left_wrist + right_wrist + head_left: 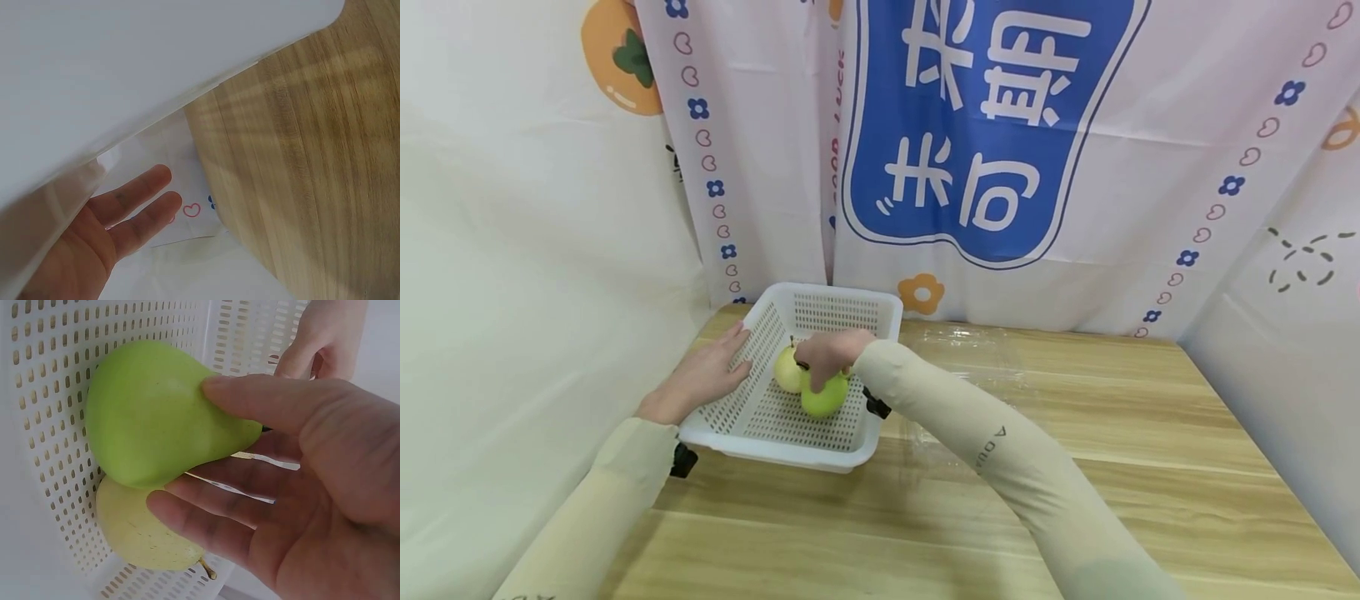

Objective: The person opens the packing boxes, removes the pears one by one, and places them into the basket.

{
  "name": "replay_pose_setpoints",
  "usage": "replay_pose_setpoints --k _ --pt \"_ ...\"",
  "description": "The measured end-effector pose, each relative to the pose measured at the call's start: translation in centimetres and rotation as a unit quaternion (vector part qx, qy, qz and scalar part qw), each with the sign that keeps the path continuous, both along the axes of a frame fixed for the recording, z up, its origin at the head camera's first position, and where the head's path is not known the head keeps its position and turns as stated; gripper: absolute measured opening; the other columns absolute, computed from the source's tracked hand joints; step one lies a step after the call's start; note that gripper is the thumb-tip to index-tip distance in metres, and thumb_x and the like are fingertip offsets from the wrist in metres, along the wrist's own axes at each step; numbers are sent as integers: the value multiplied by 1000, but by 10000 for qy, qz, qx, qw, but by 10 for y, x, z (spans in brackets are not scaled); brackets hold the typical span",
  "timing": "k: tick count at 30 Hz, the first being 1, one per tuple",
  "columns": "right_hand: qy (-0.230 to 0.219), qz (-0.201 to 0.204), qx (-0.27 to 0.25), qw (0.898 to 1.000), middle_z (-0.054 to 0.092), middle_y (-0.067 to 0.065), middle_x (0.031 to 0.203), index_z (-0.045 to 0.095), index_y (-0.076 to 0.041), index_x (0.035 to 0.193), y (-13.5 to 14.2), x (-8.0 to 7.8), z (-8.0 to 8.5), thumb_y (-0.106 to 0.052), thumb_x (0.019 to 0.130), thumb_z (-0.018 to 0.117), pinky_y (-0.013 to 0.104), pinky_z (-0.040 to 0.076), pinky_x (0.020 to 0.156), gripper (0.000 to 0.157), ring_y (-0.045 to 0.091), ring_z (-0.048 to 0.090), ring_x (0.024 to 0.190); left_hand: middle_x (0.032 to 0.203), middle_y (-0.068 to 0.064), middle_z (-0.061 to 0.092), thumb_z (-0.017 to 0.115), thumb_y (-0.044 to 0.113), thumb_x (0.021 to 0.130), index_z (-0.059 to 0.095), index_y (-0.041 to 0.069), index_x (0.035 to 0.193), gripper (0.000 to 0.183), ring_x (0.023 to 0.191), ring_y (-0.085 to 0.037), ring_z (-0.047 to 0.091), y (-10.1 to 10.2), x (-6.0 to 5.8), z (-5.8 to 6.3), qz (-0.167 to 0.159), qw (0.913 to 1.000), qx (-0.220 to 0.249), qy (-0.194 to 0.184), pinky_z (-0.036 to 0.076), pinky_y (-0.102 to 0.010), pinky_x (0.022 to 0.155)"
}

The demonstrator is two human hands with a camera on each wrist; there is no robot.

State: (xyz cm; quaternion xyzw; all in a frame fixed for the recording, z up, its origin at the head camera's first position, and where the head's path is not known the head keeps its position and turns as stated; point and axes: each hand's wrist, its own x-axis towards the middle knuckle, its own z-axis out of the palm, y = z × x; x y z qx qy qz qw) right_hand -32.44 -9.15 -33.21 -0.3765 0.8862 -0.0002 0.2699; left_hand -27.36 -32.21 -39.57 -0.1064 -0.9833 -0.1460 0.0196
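A white perforated basket sits on the wooden table near the back left. Inside lie a green pear and a paler yellow pear, touching each other. My right hand reaches into the basket and holds the green pear, thumb on one side, fingers on the other. My left hand rests flat with straight fingers on the basket's left wall.
A clear plastic sheet or tray lies on the table right of the basket. White printed curtains close off the back and both sides. The table's near and right parts show bare wood.
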Motion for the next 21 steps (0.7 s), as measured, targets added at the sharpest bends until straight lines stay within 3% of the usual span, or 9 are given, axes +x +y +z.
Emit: replay_pose_setpoints --k 9,13,16,17,21 --pt "-81 15 -21 10000 53 -2 98 55 -20 103 2 -1 2 -12 88 66 31 58 69 21 11 51 82 162 -26 8 48 26 100 20 -4 153 67 142 -51 28 0 -2 -1 6 10000 -9 -24 23 -59 120" --pt "-130 64 -94 9999 54 -2 104 57 -18 110 4 -1 3 -12 89 65 34 59 73 24 12 53 88 162 -26 9 49 26 100 21 -5 153 67 141 -50 32 -1 -2 -3 -7 10000 -4 9 28 -58 118" --pt "-13 172 -174 9997 55 -3 112 58 -17 120 6 -1 4 -14 89 64 35 61 74 31 13 56 93 162 -26 9 49 25 100 22 -5 153 67 142 -50 30 -2 -2 -3 -12 10000 -37 16 27 -58 118" --pt "38 199 -209 9996 56 -2 114 58 -17 122 7 -1 5 -16 90 64 35 61 74 33 13 57 93 162 -26 9 49 26 100 22 -5 153 67 144 -50 25 -2 -2 -3 -5 10000 -41 3 22 -58 120" --pt "185 305 -311 9989 57 -2 115 59 -16 124 12 -3 9 -24 92 64 33 60 72 33 13 58 90 162 -26 8 49 24 100 21 -6 153 67 145 -49 23 -2 -2 -2 -20 10000 -17 -18 20 -58 121"
